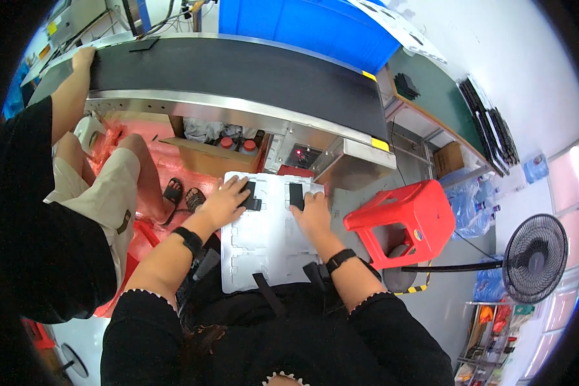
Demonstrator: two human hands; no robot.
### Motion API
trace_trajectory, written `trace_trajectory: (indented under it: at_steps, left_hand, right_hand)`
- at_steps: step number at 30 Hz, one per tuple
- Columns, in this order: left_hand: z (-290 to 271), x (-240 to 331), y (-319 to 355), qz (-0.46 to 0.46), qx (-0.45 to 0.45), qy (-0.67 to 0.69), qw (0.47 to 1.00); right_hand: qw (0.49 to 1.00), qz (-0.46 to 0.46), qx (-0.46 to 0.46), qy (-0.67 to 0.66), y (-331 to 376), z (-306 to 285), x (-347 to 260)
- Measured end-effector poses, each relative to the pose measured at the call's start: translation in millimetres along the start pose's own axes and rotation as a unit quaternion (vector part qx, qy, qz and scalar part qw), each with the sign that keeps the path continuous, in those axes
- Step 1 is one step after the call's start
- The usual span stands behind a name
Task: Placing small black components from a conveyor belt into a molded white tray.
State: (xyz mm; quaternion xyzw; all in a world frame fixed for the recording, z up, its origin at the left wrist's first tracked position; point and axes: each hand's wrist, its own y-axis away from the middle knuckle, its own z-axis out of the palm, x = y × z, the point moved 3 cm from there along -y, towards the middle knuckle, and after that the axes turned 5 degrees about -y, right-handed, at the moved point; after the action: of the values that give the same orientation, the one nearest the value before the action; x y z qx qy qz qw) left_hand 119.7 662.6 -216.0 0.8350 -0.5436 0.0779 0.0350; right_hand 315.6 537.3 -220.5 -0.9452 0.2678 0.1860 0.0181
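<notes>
A white moulded plastic tray with shaped recesses lies across my lap. My left hand is at its far left part, thumb and fingers on the left edge of a small black rectangular piece. Across from it, my right hand pinches the lower end of a narrower black rectangular piece. Both pieces rest on the tray, or just over it. My fingers partly cover them, so their exact kind is not plain. Two dark straps hang over the tray's near edge.
A black conveyor belt runs across ahead. A co-worker's hand rests on its left end. Beneath stands an open cardboard box with red-lidded bottles. To the right are a red stool and a black fan.
</notes>
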Motion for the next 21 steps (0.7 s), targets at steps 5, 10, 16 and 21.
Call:
trace_trajectory:
  at_steps: [5, 10, 16, 21]
  left_hand:
    - [20.2, 29.4, 16.7, -0.023, 0.046, -0.065, 0.997]
    - [21.5, 35.5, 6.9, -0.092, 0.063, -0.082, 0.990]
    - [9.0, 23.7, -6.9, -0.005, 0.076, -0.008, 0.997]
    - [23.1, 18.4, -14.2, -0.034, 0.020, -0.072, 0.997]
  right_hand:
    - [0.987, -0.120, 0.057, 0.088, 34.2, 26.7, 6.6]
    - [0.977, -0.139, 0.075, 0.142, 36.7, 24.5, -0.5]
    - [0.978, -0.157, 0.023, 0.133, 36.8, 19.9, 8.8]
    - [0.978, -0.155, -0.007, 0.137, 42.0, 17.0, 8.5]
